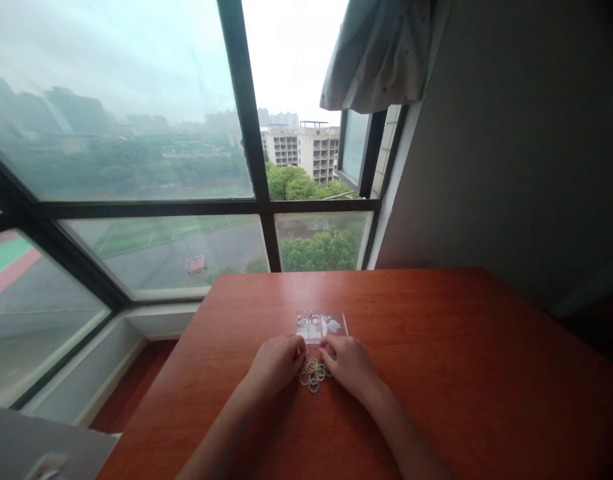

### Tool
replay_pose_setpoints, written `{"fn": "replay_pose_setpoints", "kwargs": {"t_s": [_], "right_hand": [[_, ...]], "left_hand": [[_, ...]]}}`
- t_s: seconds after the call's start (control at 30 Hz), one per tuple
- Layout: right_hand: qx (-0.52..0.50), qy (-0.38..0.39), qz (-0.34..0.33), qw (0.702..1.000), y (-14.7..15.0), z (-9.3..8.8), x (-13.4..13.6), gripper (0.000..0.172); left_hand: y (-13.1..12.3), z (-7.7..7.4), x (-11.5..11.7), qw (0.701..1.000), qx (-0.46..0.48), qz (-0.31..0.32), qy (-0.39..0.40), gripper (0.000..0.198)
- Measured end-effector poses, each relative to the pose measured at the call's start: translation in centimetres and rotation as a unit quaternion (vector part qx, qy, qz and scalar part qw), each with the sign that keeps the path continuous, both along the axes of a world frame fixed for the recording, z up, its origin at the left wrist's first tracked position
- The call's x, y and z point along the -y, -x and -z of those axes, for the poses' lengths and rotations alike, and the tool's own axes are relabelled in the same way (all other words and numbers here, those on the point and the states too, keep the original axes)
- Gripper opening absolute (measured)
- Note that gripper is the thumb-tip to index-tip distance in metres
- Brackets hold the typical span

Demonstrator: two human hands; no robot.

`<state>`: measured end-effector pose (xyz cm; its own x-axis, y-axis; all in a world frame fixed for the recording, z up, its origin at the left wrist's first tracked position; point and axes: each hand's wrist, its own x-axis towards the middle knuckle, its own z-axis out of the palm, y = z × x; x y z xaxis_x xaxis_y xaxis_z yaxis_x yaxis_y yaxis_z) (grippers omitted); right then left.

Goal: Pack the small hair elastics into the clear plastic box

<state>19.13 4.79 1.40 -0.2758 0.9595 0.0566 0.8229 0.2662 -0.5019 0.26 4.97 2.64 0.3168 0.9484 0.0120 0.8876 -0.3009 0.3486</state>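
Note:
Several small rings [314, 385], yellow, green and bluish, lie in a loose pile on the reddish-brown table [436, 347]. Behind them is a clear plastic box [339, 319] with compartments; rings and white pieces show inside. My left hand [280, 360] is at the pile's left side near the box's front edge, its fingers curled together around something pinkish that is too small to make out. On the right side of the pile, my right hand [349, 360] has its fingers pressed together close to the box's front; what they hold, if anything, is hidden.
Dark-framed windows [264, 207] stand beyond the table's far edge, one of them open at the right. A grey curtain [379, 60] hangs at the top. A dark wall [511, 167] rises behind the table on the right.

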Motion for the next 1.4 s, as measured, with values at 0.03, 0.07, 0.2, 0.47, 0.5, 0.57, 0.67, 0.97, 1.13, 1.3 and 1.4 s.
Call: {"fn": "replay_pose_setpoints", "kwargs": {"t_s": [0.03, 0.07, 0.2, 0.47, 0.5, 0.57, 0.67, 0.97, 1.13, 1.3, 1.4], "right_hand": [[0.000, 0.001, 0.001, 1.000, 0.0, 0.0, 0.0, 0.014], [-0.001, 0.001, 0.001, 1.000, 0.0, 0.0, 0.0, 0.014], [-0.009, 0.000, 0.001, 1.000, -0.1, 0.0, 0.0, 0.013], [-0.005, 0.005, 0.000, 1.000, -0.2, -0.2, 0.0, 0.013], [-0.006, 0.005, 0.000, 1.000, -0.2, -0.2, 0.0, 0.013], [-0.009, 0.004, 0.000, 1.000, -0.3, -0.1, 0.0, 0.013], [-0.011, 0.002, 0.003, 1.000, -0.3, 0.0, 0.0, 0.014], [-0.005, 0.007, -0.002, 1.000, -0.4, 0.2, -0.1, 0.014], [-0.010, 0.014, -0.006, 1.000, -0.4, 0.1, 0.1, 0.014], [-0.029, 0.016, -0.035, 0.999, 0.1, 0.2, 0.3, 0.016], [-0.026, 0.012, -0.038, 0.999, 0.3, 0.4, 0.2, 0.015]], "left_hand": [[0.0, 0.0, 0.0, 1.000, 0.002, -0.002, -0.001, 0.012], [0.0, 0.1, 0.0, 1.000, 0.007, -0.003, -0.005, 0.012], [-0.1, -0.3, -0.6, 0.999, 0.048, -0.007, -0.021, 0.009], [0.3, -1.5, -3.4, 0.990, 0.076, -0.076, -0.089, 0.014], [0.3, -1.5, -3.8, 0.990, 0.076, -0.079, -0.093, 0.014], [0.2, -1.2, -4.6, 0.990, 0.073, -0.079, -0.095, 0.014], [0.0, -0.6, -5.5, 0.991, 0.059, -0.086, -0.088, 0.015], [-0.4, 0.0, -6.1, 0.992, 0.057, -0.089, -0.064, 0.017], [0.1, -0.3, -5.4, 0.993, 0.070, -0.072, -0.066, 0.019], [0.9, -1.1, -4.3, 0.995, 0.071, -0.040, -0.054, 0.019], [1.3, -1.3, -4.0, 0.996, 0.059, -0.043, -0.050, 0.019]]}}
